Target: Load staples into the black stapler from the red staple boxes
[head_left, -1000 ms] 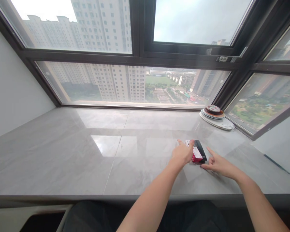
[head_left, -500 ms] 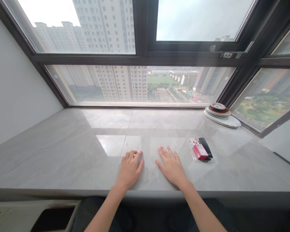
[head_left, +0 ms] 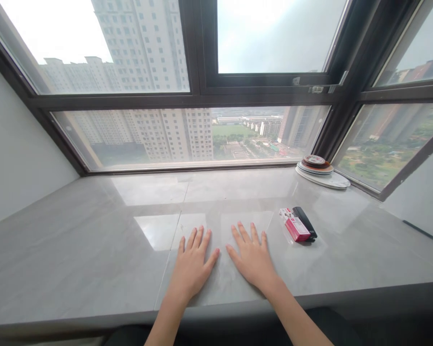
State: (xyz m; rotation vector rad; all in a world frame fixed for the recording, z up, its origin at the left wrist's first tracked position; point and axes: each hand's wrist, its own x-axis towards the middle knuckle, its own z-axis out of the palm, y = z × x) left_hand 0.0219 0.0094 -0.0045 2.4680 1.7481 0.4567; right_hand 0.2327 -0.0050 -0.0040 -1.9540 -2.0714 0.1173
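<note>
My left hand lies palm down on the grey stone-look sill, fingers spread, with nothing in it. My right hand rests flat beside it, also open and empty, its thumb a short way from the left thumb. To the right of my right hand are a small pink and white box and a black stapler. The two lie side by side and appear to touch. Neither hand touches them.
A stack of plates sits in the far right corner of the sill, against the window frame. A white wall borders the left side. A thin dark strip lies along the right edge.
My left hand's fingers have gone from curled to stretched out flat. My right hand stays flat on the sill. The camera view has shifted and tilted slightly.
</note>
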